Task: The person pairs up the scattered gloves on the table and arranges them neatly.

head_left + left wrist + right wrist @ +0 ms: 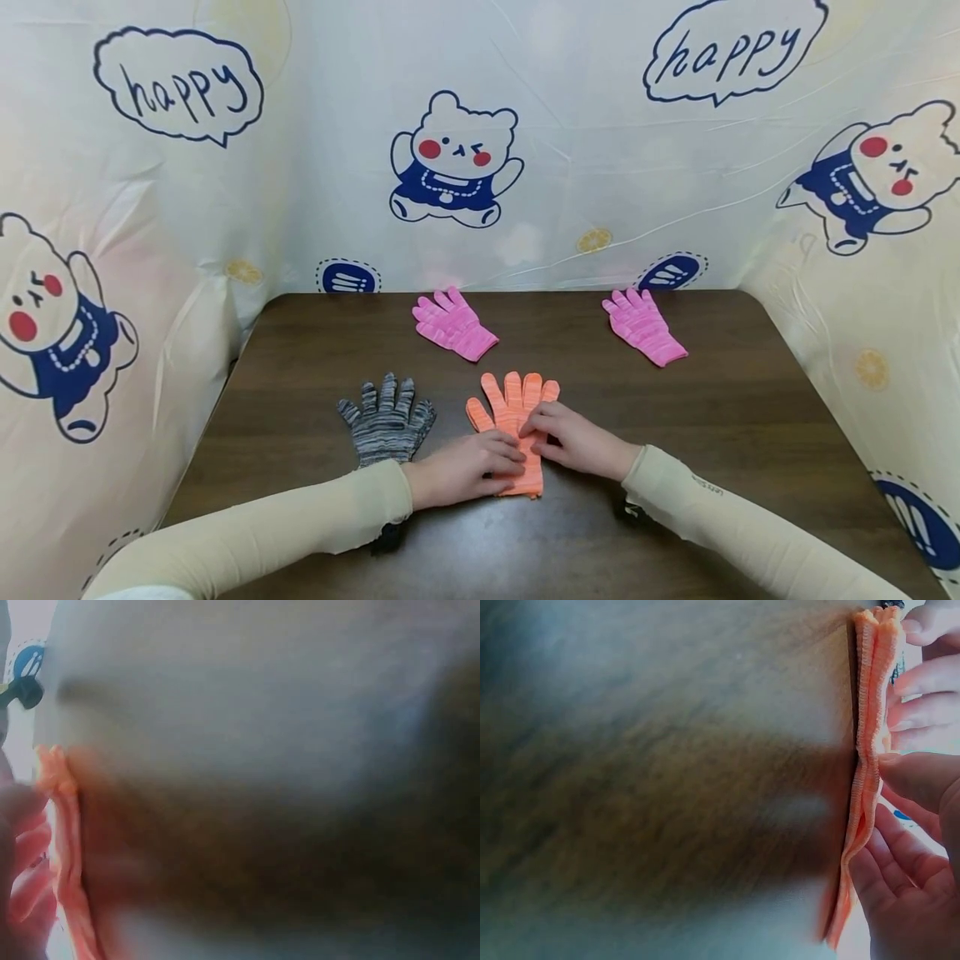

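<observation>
An orange knitted glove [513,402] lies on the table, fingers toward the far edge and cuff toward me. On its lower left part rests my left hand [468,468], its fingers loosely bent over the palm and cuff. My right hand [587,438] touches the glove's right side with thumb and fingertips, fingers slightly bent. From the right wrist, the orange glove [866,727] appears edge-on as thin layers, with the right thumb [919,778] against its upper face. A grey-and-black striped glove [390,429] lies just left, its cuff hidden behind the left forearm.
Two pink gloves [456,325] [645,327] lie near the far edge of the dark wooden table [300,358], one at centre and one to the right. A printed curtain [570,167] stands behind the table and along both sides.
</observation>
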Available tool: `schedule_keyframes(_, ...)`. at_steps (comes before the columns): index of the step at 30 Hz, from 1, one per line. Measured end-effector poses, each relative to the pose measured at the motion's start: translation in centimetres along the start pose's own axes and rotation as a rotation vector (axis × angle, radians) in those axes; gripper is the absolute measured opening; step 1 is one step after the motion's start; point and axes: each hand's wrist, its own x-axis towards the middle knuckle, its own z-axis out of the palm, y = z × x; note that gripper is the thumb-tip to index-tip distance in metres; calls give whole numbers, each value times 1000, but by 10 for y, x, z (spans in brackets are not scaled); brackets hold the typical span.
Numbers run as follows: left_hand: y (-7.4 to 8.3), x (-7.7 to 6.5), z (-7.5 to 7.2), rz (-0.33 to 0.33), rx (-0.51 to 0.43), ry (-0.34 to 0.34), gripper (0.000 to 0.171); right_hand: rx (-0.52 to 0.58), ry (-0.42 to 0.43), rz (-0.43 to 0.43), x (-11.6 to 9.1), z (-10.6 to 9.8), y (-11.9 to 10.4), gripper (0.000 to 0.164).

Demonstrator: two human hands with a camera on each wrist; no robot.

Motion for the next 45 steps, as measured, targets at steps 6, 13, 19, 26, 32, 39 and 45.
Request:
schedule_keyframes(6,0,-2,4,12,24,-20,25,16,0,10,1,-1,0,19)
schedule_keyframes(13,0,-1,2,-25,3,-44,24,68,10,33,4,-9,7,18)
schedule_keyframes(19,1,-1,3,-33,-12,-44,24,53,132,105,9,-25,17,17)
schedule_keyframes(26,3,-1,0,-74,-46,-64,26,-18,172,266,20,-37,32,25)
schedule_keyframes(32,2,-2,0,-70,-51,-58,26,-41,87,323,25,-39,42,28)
schedule_keyframes(39,2,-3,2,-67,-61,-53,26,81,85,379,31,-41,48,11)
schedule_keyframes(45,1,-4,2,-77,-80,-59,26,125,82,396,32,-45,51,12)
